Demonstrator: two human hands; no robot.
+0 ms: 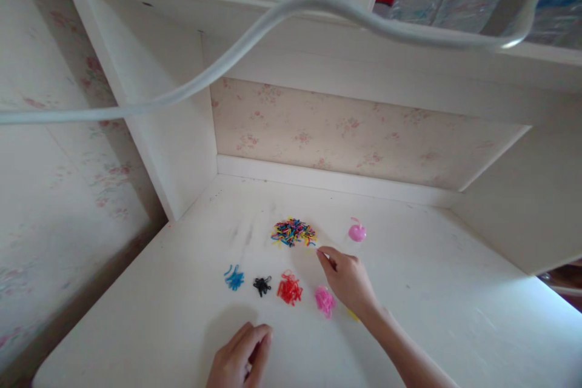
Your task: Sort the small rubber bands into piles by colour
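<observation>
While the left hand (240, 354) rests low over the near part of the white tabletop (159, 315), its fingers are loosely curled; I cannot tell whether they close on anything. Beyond it, small elastic bands lie sorted by colour in a row of little heaps. At the right end, yellow bands (353, 315) show only partly from under the right wrist; next to them come the pink bands (324, 302), then the red bands (290, 289), the black bands (262, 285) and, at the left end, the blue bands (235, 279). The right hand (348, 273) reaches past the pink heap, thumb and finger pinched together just beside the mixed pile (293, 232) of many-coloured bands; whether a band sits between those fingertips is too small to tell. Right of that pile, well apart from it, lies a glossy pink object (357, 232). Farther back stands a flowered wall panel (318, 127).
</observation>
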